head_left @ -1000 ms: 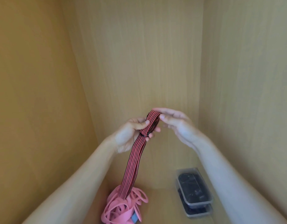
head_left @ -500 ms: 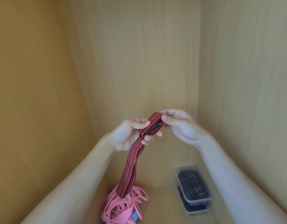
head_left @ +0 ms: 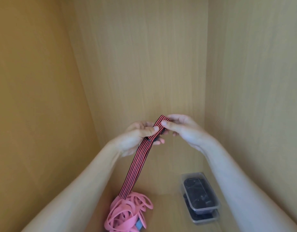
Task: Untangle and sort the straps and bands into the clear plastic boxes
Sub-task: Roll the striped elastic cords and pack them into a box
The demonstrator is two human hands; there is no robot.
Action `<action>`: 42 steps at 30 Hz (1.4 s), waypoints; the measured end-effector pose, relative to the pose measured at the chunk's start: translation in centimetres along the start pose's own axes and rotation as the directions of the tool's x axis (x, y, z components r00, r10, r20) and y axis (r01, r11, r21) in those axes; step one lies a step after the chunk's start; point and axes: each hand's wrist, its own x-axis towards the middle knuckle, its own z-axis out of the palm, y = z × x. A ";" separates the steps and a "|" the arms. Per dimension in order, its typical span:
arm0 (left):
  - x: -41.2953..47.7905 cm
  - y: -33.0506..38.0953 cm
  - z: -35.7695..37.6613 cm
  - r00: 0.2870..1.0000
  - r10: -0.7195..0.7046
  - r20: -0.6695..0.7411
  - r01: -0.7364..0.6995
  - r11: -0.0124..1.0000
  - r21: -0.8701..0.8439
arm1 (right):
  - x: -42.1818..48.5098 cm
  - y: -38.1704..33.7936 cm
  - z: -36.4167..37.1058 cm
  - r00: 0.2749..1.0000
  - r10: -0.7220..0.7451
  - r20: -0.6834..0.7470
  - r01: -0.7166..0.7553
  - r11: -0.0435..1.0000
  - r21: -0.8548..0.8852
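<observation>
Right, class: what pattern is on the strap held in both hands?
Thin red and black lengthwise stripes on the strap, clearest in the head view.

Strap (head_left: 141, 158) red-black striped; bands (head_left: 127, 213) pink; boxes (head_left: 200, 196) clear, dark contents.

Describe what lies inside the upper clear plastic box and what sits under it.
Inside the upper clear box lie dark items, too blurred to identify. Under it sits a second clear box, also holding something dark; the upper box covers most of it.
</observation>
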 end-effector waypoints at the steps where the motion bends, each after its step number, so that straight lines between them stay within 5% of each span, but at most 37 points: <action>1: 0.0 -0.1 0.1 1.000 0.002 -0.022 -0.003 1.000 -0.014 | 0.0 -0.1 0.1 1.000 -0.008 -0.016 0.007 1.000 -0.015; 4: -0.1 -0.1 0.6 0.997 -0.043 -0.060 0.042 0.999 -0.015 | 0.2 -0.4 0.4 0.994 -0.057 -0.095 0.048 0.995 -0.088; 11: -0.5 0.2 0.6 0.972 -0.234 -0.001 0.225 0.932 0.286 | 0.3 -0.9 1.4 0.956 -0.179 -0.233 0.125 0.965 -0.230; 22: -0.4 -0.3 1.0 0.998 -0.046 -0.037 0.055 0.936 0.348 | 0.1 -1.0 1.3 0.981 -0.119 -0.156 0.114 0.993 -0.041; 27: 0.0 -0.4 1.5 1.000 -0.030 0.006 0.029 0.986 0.161 | 0.2 -1.3 1.3 0.955 -0.138 -0.263 0.147 0.989 0.012; 35: -0.4 0.5 2.2 0.989 0.050 -0.140 0.004 0.932 0.362 | 0.3 -1.3 1.7 0.934 -0.122 -0.335 0.155 0.985 0.072; 42: -0.3 0.4 2.1 0.991 0.007 -0.130 0.029 0.961 0.276 | 0.4 -0.9 2.3 0.845 -0.370 -0.386 0.321 0.928 -0.188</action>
